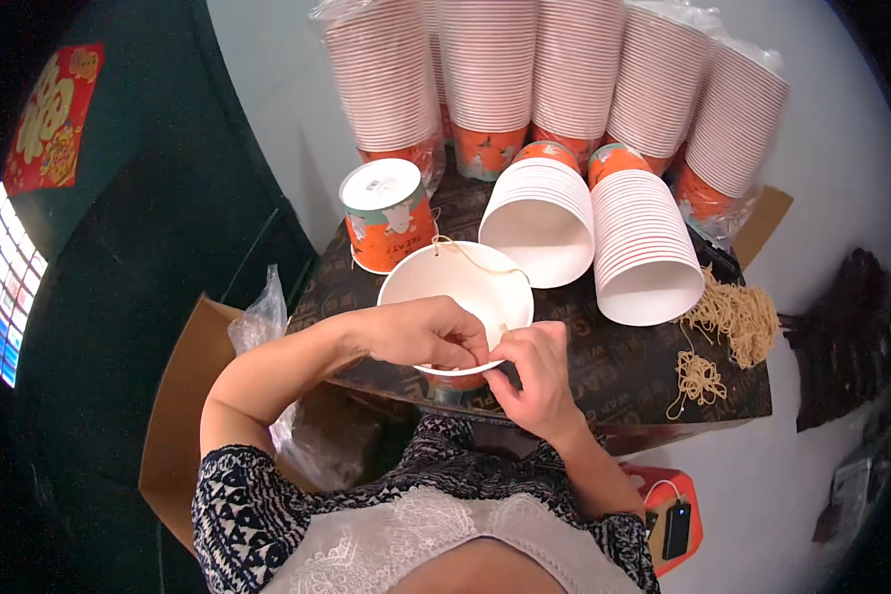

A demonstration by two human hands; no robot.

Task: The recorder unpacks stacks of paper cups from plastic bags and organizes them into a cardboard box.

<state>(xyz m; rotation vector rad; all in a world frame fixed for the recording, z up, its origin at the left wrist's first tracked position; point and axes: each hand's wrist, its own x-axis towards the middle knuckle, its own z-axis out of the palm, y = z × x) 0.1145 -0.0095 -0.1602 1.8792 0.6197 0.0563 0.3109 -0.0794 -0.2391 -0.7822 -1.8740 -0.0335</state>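
Note:
In front of me stands a white-lined paper bucket [416, 277] with an orange outside, its mouth tilted toward me. A thin tan cord [485, 265] passes through the far rim and loops over to the right edge. My left hand [428, 332] reaches into the mouth with its fingers closed near the front wall; what they pinch is hidden. At the right front rim my right hand [537, 374] grips the bucket, thumb outside and fingers curled over the edge. A short piece of cord shows beside its fingers.
An upside-down orange bucket [391, 223] stands behind on the left. Two nested bucket stacks [540, 223] [648, 252] lie on the dark table [584, 371]. Tall wrapped stacks [485, 69] line the back. Tan cord bundles [733, 322] lie right; a cardboard box [183, 396] stands lower left.

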